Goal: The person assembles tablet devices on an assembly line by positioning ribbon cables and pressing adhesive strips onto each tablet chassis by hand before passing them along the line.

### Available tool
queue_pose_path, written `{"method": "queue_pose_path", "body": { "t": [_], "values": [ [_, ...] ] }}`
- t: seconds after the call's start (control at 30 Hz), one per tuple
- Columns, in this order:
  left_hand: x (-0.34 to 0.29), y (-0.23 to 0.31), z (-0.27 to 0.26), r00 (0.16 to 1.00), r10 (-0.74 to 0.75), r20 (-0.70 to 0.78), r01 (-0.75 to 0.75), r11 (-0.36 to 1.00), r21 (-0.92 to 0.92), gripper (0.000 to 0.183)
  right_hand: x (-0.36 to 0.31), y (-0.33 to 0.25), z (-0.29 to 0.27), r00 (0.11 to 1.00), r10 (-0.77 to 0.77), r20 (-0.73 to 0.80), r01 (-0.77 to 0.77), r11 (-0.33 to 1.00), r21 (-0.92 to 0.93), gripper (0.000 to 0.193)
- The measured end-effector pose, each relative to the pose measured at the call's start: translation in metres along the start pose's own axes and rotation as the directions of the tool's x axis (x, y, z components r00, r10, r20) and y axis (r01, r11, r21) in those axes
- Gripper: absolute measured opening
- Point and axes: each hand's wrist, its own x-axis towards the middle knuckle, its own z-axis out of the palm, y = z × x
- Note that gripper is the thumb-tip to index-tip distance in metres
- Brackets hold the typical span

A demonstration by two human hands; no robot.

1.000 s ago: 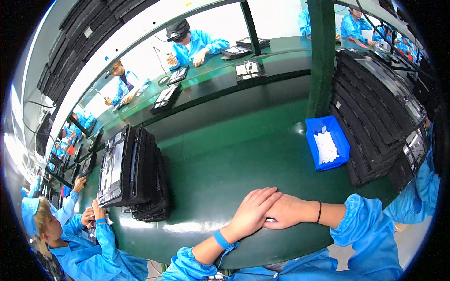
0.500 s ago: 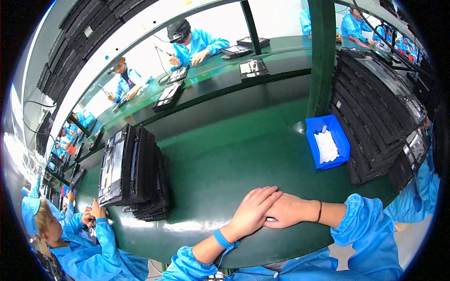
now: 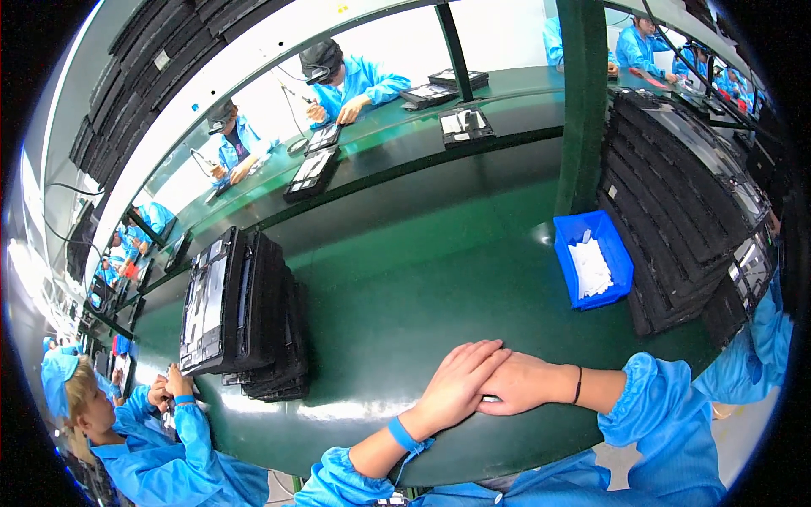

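Green tabletop (image 3: 397, 313), five o'clock: left hand (image 3: 456, 382) lies flat over right hand (image 3: 528, 383) (grip unclear), apparently pausing; reaching requires parting.

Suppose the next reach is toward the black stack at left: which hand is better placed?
Probably the left hand: it lies on top of the right hand and is nearer the black stack.

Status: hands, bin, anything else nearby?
Left hand atop right hand, over table. Blue bin beside right stack, white pieces inside. Left stack stands apart.
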Motion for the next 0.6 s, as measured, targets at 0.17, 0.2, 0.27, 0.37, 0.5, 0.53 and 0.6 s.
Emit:
{"method": "queue_pose_path", "body": {
  "t": [0.17,0.2,0.27,0.37,0.5,0.53,0.6],
  "values": [
    [0.0003,0.0003,0.0004,1.0,-0.002,0.001,0.002,1.0,0.007,0.057,-0.0012,0.0002,0.0004,0.999,-0.016,-0.051,0.016,1.0,0.006,0.024],
    [0.0007,-0.0003,0.0004,1.0,-0.002,-0.001,0.002,1.0,0.007,0.057,-0.0004,0.0008,-0.0001,0.998,-0.011,-0.057,0.012,1.0,0.013,0.024],
    [0.0006,-0.0011,-0.0001,1.0,-0.002,-0.002,0.002,1.0,0.01,0.057,0.0004,0.0006,0.0005,1.0,0.006,-0.017,-0.006,1.0,0.008,0.024],
    [0.0011,0.0,0.0006,1.0,0.002,0.001,-0.002,1.0,-0.007,0.058,0.0001,0.0019,-0.0005,1.0,0.022,0.011,-0.022,1.0,-0.01,0.024],
    [0.001,-0.0001,-0.0002,1.0,0.0,-0.002,0.0,1.0,0.011,0.058,-0.0009,0.0039,0.0039,0.999,-0.011,-0.047,0.01,1.0,-0.007,0.024],
    [0.0011,0.0,-0.0009,1.0,0.004,-0.007,-0.004,1.0,0.005,0.058,-0.0012,0.0037,0.0038,0.999,-0.013,-0.047,0.012,1.0,-0.008,0.024],
    [0.0003,-0.0006,0.0017,1.0,0.006,-0.009,-0.005,1.0,0.004,0.058,-0.0014,0.0034,0.0033,0.999,-0.009,-0.045,0.01,1.0,0.003,0.024]
  ]
}}
